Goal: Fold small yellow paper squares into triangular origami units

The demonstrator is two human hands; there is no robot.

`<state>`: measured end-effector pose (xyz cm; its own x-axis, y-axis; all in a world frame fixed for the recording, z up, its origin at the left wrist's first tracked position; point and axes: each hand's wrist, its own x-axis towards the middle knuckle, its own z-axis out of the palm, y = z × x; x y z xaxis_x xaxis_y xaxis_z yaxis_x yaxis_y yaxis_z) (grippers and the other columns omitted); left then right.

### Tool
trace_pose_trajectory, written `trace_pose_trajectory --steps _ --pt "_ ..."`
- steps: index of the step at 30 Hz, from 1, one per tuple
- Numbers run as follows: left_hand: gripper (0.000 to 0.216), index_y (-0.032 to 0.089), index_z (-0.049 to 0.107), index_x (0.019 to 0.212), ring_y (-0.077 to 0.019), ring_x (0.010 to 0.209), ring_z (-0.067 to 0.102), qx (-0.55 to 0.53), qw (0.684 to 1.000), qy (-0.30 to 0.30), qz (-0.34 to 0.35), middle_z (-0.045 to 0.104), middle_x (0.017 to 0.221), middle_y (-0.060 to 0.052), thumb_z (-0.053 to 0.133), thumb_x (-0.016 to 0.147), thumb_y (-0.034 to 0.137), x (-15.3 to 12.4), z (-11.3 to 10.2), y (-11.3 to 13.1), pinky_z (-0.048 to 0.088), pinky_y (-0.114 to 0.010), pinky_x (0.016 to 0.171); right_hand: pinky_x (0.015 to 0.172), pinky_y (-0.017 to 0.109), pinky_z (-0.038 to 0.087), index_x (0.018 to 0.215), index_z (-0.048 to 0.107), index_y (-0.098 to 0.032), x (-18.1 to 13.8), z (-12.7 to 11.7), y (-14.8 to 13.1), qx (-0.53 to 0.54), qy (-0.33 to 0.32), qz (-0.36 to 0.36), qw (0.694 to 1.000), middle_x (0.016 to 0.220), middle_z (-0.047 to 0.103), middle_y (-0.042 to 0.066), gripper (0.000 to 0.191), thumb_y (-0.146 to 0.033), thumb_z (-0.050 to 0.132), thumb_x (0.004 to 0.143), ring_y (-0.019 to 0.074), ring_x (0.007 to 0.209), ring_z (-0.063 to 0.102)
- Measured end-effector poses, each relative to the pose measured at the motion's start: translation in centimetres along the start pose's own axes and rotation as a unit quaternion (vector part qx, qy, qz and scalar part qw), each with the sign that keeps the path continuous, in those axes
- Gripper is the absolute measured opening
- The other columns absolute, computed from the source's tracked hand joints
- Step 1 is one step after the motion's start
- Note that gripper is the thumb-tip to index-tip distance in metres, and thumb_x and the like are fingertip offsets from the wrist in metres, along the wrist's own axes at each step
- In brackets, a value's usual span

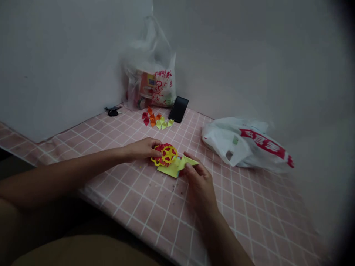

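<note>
My left hand (145, 148) is closed on a yellow and red paper cutout (168, 154), round with a star-like pattern of holes. My right hand (200, 181) pinches a folded piece of light yellow paper (189, 161) between thumb and fingers. Directly beneath the cutout and beside the folded piece lies a yellow paper sheet (169, 170), with hints of blue and red at its edge. Whether these papers touch one another is hard to tell.
Small folded papers in red, orange and yellow (152, 120) lie farther back on the pink checked tablecloth (155, 207). Near the wall are a black phone (179, 109), keys (113, 111) and a filled plastic bag (151, 81). A white plastic bag (230, 142) lies at right.
</note>
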<state>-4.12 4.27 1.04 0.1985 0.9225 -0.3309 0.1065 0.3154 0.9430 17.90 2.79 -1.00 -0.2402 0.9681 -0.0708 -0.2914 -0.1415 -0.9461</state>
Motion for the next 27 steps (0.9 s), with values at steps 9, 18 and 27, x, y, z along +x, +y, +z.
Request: trace_pose_trajectory --steps 9,18,27 --pt "0.027 0.016 0.059 0.096 -0.0162 0.068 0.063 0.062 0.996 -0.059 0.014 0.066 0.086 -0.003 0.064 0.073 0.028 0.7 4.3 0.2 0.051 -0.024 0.054 0.091 0.038 0.047 0.113 0.068 -0.023 0.0 1.0 0.2 0.153 -0.007 0.010 0.988 0.098 0.073 0.004 0.041 -0.024 0.074 0.072 0.0203 0.091 0.066" --pt "0.018 0.016 0.056 0.092 -0.0103 0.055 0.058 -0.024 0.997 -0.057 0.052 0.062 0.073 0.000 0.063 0.076 0.021 0.6 6.7 0.3 0.044 -0.018 0.049 0.093 0.036 0.046 0.096 0.069 -0.022 -0.1 0.9 -0.6 0.160 -0.007 -0.024 0.987 0.096 0.072 0.003 0.025 -0.024 0.072 0.071 0.0178 0.092 0.065" --pt "0.018 0.012 0.059 0.095 -0.0120 0.071 0.065 -0.087 0.980 -0.110 0.140 0.068 0.088 -0.007 0.059 0.078 0.005 2.7 12.1 7.7 0.051 -0.022 0.064 0.071 0.027 0.052 0.087 0.065 -0.018 4.1 -2.6 0.7 0.144 0.149 -0.089 0.974 0.086 0.067 -0.001 0.006 -0.019 0.065 0.081 0.0123 0.076 0.064"
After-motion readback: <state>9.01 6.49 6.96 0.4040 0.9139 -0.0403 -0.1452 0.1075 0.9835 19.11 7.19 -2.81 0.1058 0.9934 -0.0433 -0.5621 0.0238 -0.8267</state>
